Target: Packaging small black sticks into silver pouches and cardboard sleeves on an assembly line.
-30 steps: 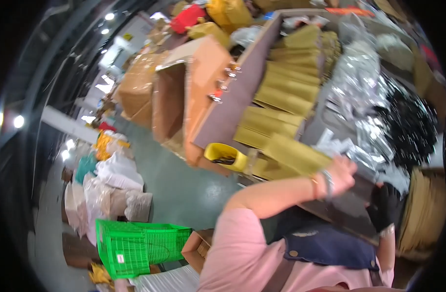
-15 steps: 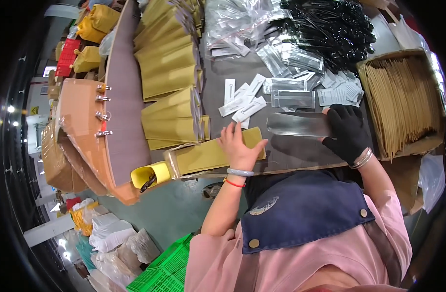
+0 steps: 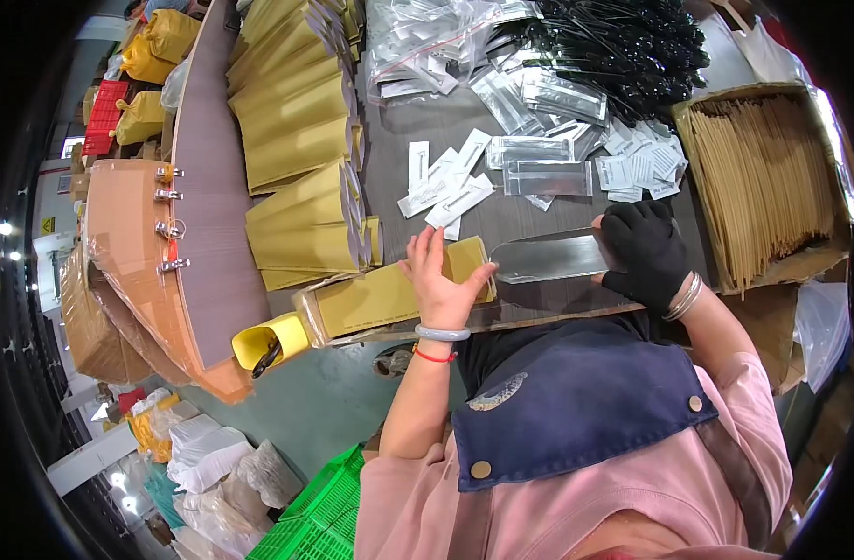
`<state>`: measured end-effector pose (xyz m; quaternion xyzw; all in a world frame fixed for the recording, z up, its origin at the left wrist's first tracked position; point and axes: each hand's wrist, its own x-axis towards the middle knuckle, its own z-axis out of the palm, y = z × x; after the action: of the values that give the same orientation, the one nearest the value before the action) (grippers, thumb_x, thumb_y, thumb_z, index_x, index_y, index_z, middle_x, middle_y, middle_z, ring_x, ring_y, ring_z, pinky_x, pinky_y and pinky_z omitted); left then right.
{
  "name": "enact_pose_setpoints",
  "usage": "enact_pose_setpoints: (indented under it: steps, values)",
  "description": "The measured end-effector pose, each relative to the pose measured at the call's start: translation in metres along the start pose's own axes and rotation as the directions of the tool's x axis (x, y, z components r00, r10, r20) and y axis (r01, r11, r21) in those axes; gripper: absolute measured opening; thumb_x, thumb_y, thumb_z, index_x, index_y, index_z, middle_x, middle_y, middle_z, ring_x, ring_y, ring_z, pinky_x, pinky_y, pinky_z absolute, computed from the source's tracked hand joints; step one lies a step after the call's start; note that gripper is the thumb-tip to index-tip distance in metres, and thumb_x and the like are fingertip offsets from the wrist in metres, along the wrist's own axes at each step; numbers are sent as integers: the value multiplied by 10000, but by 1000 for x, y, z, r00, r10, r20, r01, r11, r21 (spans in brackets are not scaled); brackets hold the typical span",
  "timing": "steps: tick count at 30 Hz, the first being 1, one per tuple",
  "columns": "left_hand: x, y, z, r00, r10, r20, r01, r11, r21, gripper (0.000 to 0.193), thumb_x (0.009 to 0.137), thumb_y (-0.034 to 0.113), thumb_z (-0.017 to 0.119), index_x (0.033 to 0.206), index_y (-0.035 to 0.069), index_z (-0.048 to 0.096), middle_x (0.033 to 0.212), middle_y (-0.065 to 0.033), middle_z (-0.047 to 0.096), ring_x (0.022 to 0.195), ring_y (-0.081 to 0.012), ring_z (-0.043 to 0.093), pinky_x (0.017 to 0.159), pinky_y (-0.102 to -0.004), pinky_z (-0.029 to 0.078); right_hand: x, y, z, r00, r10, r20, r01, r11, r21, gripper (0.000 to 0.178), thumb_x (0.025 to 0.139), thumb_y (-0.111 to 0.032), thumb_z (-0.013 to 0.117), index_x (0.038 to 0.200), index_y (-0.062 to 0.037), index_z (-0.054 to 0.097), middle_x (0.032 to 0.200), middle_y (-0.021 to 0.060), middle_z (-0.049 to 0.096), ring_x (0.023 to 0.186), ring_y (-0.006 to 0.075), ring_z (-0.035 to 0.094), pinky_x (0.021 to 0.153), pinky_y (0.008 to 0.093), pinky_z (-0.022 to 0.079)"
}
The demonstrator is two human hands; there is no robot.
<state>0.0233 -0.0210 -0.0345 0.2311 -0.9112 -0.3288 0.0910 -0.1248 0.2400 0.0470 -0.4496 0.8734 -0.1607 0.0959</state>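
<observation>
My left hand (image 3: 440, 285), bare with a grey bangle and a red cord at the wrist, lies across a long gold cardboard box (image 3: 366, 303). Its fingers are spread over the far side and the thumb sits by the box's right end. In a black fingerless glove, my right hand (image 3: 646, 252) grips the right end of a clear plastic tray (image 3: 548, 256). The tray's rounded left end meets the right end of the box, close to my left thumb; whether it is inside cannot be made out.
Beyond my hands lie white paper packets (image 3: 445, 182), clear plastic-wrapped packs (image 3: 548, 177), white printed slips (image 3: 637, 163) and black glossy items (image 3: 623, 56). Flat gold boxes (image 3: 296, 224) are stacked left. A carton of brown cards (image 3: 767, 187) stands right. A yellow holder (image 3: 270, 343) hangs at the table's edge.
The clear tray has come leftward with my right hand, from a gap to the box's end. My left hand stays on the box; the whole view has shifted slightly.
</observation>
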Motion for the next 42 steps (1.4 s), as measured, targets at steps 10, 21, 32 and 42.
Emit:
enact_pose_setpoints:
  steps: [10, 21, 32, 42]
  values:
    - [1, 1, -2, 999, -28, 45, 24, 997, 75, 906, 662, 451, 826, 1362, 11, 456, 1404, -182, 451, 1370, -397, 289, 1128, -573, 137, 20, -15, 34, 999, -53, 9, 52, 993, 102, 599, 655, -363, 793, 1114, -53, 566, 1112, 122, 560, 1049, 317, 538, 964, 459, 367]
    - [102, -24, -28, 981, 194, 30, -188, 888, 419, 300, 722, 168, 780, 994, 91, 679, 1002, -131, 605, 925, -338, 548, 849, -423, 457, -4, 60, 24, 887, 260, -381, -174, 954, 246, 475, 730, -139, 771, 1166, -62, 599, 1117, 143, 606, 1094, 329, 564, 971, 393, 433]
    - [119, 58, 50, 817, 510, 267, -543, 838, 60, 281, 687, 133, 774, 922, 108, 622, 985, -86, 597, 964, -302, 550, 822, -419, 449, -161, 275, -6, 493, 758, -426, -848, 529, -40, 416, 894, -285, 616, 1184, 13, 617, 1174, 184, 636, 1116, 328, 591, 975, 383, 449]
    - [101, 95, 28, 825, 439, 355, -428, 896, -116, 248, 699, 156, 791, 873, 83, 631, 707, -108, 648, 672, -315, 633, 634, -402, 497, -148, 262, 3, 374, 788, -490, -911, 411, -34, 469, 947, -317, 484, 1282, 5, 549, 1270, 207, 579, 1167, 352, 549, 1021, 420, 410]
